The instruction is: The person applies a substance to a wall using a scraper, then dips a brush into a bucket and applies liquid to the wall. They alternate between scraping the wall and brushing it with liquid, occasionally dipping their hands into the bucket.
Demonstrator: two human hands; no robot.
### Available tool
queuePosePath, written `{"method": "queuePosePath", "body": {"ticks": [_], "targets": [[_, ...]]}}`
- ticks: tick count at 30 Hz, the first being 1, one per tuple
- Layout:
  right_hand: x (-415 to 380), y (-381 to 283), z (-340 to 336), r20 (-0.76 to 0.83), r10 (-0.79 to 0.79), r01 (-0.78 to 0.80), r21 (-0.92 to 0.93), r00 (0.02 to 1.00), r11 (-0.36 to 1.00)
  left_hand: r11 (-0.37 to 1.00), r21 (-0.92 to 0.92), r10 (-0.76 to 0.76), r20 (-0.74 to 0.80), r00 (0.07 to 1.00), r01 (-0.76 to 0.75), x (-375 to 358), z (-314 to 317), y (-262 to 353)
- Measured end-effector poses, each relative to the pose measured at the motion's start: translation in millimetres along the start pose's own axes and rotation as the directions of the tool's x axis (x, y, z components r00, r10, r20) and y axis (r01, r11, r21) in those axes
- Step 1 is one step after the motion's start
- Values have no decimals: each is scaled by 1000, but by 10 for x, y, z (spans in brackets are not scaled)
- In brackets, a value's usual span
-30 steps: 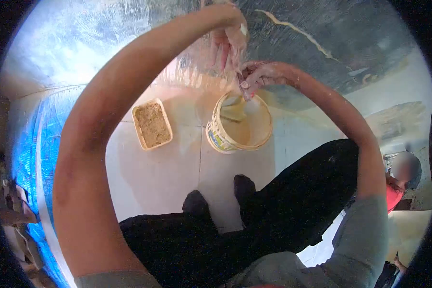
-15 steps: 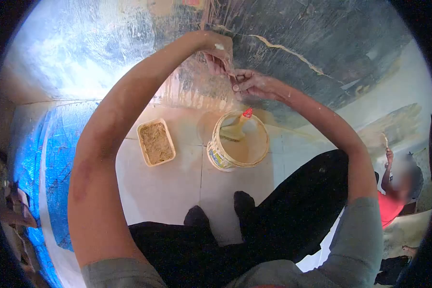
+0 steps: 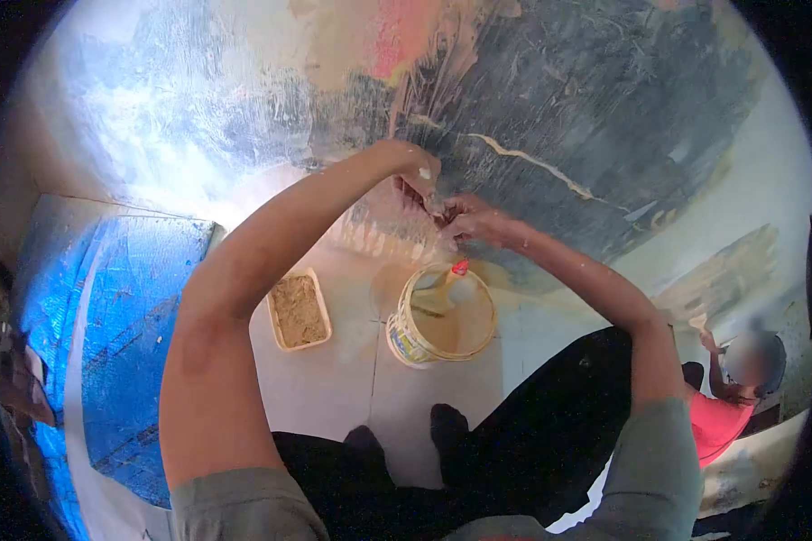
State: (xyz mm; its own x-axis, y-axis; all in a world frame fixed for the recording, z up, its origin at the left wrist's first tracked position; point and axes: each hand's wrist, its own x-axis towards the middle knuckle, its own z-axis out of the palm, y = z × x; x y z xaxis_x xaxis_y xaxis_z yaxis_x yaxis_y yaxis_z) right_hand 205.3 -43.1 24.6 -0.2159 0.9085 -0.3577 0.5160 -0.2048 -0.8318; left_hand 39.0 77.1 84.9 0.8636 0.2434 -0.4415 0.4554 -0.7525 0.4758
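My left hand (image 3: 417, 183) and my right hand (image 3: 472, 222) meet close to the wall (image 3: 550, 117), fingers bent and pressed together. Whatever they pinch between them is too small and blurred to name. Pale smears mark the skin of both. Just below my right hand, a white bucket (image 3: 395, 335) contains cloudy tan liquid. A wide brush (image 3: 436, 298) with a red handle end leans inside it. Left of the bucket, a shallow rectangular tub (image 3: 326, 322) holds a brown, grainy material. The wall's surface is dark, streaked and patchy, with a cream-coloured jagged line (image 3: 537, 164) running across it.
Blue sheeting (image 3: 144, 352) lies at the left. My feet (image 3: 449, 424) rest on pale floor tiles (image 3: 334, 388), behind the bucket and tub. At the far right a person in a red top (image 3: 720, 424) holds a brush (image 3: 698, 322) up near another wall.
The view has tilted upward, so the wall, hands, bucket and tub appear lower. My hands stay together near the wall. The other person's raised arm and brush have come down.
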Motion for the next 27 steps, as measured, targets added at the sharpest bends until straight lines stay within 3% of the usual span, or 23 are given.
{"method": "queuePosePath", "body": {"ticks": [3, 4, 5, 7, 9, 11, 13, 14, 16, 17, 18, 19, 20, 22, 23, 25, 27], "targets": [[-4, -23, 33, -11, -92, 93, 50, 996, 994, 996, -77, 60, 93, 994, -52, -199, -64, -79], [9, -28, 14, -32, -167, 168, 47, 985, 985, 983, 169, -43, -186, 982, 75, -257, -55, -150], [1, -31, -12, -28, -170, 171, 35, 985, 985, 948, 258, -85, -353, 932, 184, -311, -64, -209], [-67, -143, -23, -106, -178, 179, 1, 978, 984, 913, 261, -193, -400, 896, 313, -376, -103, -429], [-100, -239, -56, -155, -216, 214, -33, 964, 976, 893, 190, -337, -321, 885, 408, -438, -130, -675], [-142, -364, -42, -204, -256, 249, -61, 945, 967, 845, 61, -521, -136, 843, 532, -513, -170, -974], [-268, -650, 16, -416, -428, 320, -306, 802, 897, 734, -61, -672, 80, 736, 676, -614, -223, -1271], [-312, -770, -15, -417, -433, 320, -314, 799, 894, 672, -92, -717, 169, 676, 735, -669, -238, -1407], [-371, -1075, -114, -425, -757, 251, -764, 497, 594, 566, -112, -771, 278, 573, 817, -804, -259, -1614], [-436, -1244, -173, -424, -760, 247, -769, 493, 589, 539, -117, -782, 299, 547, 834, -849, -269, -1691], [-525, -1439, -209, -259, -900, 120, -941, 351, 317, 413, -296, -667, 546, 507, 861, -820, -297, -1958], [-558, -1537, -225, -40, -971, -53, -998, 237, 28, 414, -293, -670, 543, 506, 862, -897, -308, -1976], [-535, -1549, -221, -41, -972, -53, -998, 233, 30, 388, -335, -696, 504, 511, 859, -985, -318, -2002], [-493, -1561, -213, 290, -854, 21, -950, 432, -311, 365, -377, -720, 465, 515, 851, -1122, -316, -2103], [-475, -1597, -258, 292, -852, 19, -949, 435, -316, 380, -364, -728, 450, 517, 851, -1161, -338, -2159], [-378, -1735, -457, 553, -658, 106, -800, 511, -591, 405, -316, -743, 434, 510, 858, -1146, -365, -2273], [-296, -2124, -841, 466, -776, 25, -863, 425, -505, 432, -269, -751, 422, 508, 861, -1098, -375, -2357]]}}
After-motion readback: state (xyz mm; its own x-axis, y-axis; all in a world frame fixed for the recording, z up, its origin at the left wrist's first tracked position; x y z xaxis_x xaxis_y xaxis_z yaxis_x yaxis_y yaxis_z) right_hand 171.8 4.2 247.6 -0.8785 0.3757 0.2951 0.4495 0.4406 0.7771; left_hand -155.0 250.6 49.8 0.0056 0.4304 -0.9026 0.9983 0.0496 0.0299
